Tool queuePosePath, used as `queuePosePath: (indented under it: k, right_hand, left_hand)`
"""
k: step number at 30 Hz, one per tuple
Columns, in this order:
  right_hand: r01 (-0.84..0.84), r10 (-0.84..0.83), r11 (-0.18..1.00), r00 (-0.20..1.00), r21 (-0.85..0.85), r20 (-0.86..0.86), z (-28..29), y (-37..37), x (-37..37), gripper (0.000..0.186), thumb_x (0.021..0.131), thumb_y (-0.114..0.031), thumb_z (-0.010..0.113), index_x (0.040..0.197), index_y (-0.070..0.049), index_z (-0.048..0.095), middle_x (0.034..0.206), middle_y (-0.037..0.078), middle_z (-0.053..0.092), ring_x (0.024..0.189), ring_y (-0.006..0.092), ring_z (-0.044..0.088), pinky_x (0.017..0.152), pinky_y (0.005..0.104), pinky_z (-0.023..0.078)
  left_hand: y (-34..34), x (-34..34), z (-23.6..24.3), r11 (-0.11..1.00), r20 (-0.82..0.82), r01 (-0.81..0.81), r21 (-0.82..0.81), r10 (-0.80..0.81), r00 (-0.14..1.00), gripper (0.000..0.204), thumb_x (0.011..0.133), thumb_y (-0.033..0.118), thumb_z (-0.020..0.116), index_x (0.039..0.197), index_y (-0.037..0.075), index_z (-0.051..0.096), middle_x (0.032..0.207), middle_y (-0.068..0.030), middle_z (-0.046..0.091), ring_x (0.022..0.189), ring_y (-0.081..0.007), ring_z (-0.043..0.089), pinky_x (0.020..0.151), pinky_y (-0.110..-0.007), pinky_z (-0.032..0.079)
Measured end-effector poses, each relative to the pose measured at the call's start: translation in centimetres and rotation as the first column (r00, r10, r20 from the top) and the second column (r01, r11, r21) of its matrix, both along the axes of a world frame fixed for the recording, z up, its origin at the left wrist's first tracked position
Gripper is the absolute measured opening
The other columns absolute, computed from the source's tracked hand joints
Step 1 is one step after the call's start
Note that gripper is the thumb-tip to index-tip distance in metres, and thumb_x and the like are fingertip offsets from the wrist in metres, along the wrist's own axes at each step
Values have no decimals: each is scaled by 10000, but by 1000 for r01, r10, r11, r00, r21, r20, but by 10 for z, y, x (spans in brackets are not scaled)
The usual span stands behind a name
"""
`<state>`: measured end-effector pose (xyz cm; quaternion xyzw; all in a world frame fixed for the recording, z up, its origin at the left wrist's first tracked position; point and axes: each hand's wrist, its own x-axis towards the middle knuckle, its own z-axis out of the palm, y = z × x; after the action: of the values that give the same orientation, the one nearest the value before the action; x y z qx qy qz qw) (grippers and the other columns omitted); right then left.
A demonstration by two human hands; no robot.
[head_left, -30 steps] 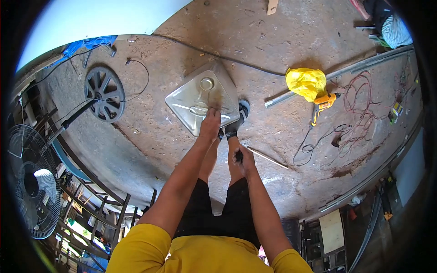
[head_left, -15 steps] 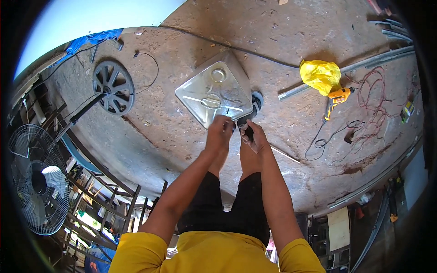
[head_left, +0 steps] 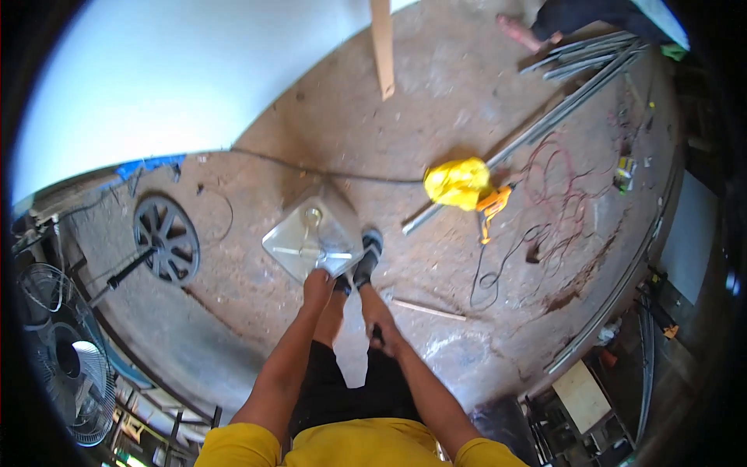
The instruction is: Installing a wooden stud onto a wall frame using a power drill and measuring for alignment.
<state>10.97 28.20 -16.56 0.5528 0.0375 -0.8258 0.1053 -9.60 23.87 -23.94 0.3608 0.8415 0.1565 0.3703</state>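
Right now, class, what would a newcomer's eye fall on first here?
First comes the crumpled yellow plastic bag on the floor right of centre, an orange corded drill against it. Next is the square metal can just left of centre, the left hand at its near edge.

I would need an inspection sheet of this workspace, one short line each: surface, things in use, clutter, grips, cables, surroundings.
Surface: brown floor, visibly stained.
Things in use: silver can standing on the floor; small black object, mostly hidden.
Clutter: yellow bag, orange drill, wooden stick, metal bars.
Grips: left grip at the can's near edge, contact unclear; right grip closed around the black object.
Cables: black cable runs toward the bag; red wires tangled; drill cord curled.
Surroundings: fan and black spoked disc at left; another person's foot at upper right.
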Motion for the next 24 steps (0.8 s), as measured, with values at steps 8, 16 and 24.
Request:
queuePosePath:
  k: [8,16,24]
  right_hand:
    - [-136,141,990,959,34,-247,109,-5,-2,304,795,-324,453,583,-106,479,447,10,421,311,111,340,289,229,227]
    - [310,-259,949,872,58,-416,137,37,1,276,765,-327,446,693,-73,525,581,49,504,498,154,490,460,260,397]
    - [783,-634,621,534,43,-560,253,74,-26,274,792,-294,425,789,-31,499,746,79,507,676,200,482,613,282,417]
  left_hand:
    - [-75,-13,121,934,323,-291,-207,346,881,208,618,87,564,777,-46,583,641,-139,595,518,-172,579,502,-287,469]
    - [4,-4,301,788,809,-574,-223,478,342,277,729,79,565,959,-71,526,794,-113,567,709,-174,568,651,-255,466]
    - [46,3,413,805,964,-593,22,141,227,315,737,54,559,1022,-57,486,874,-142,544,782,-218,559,689,-262,462]
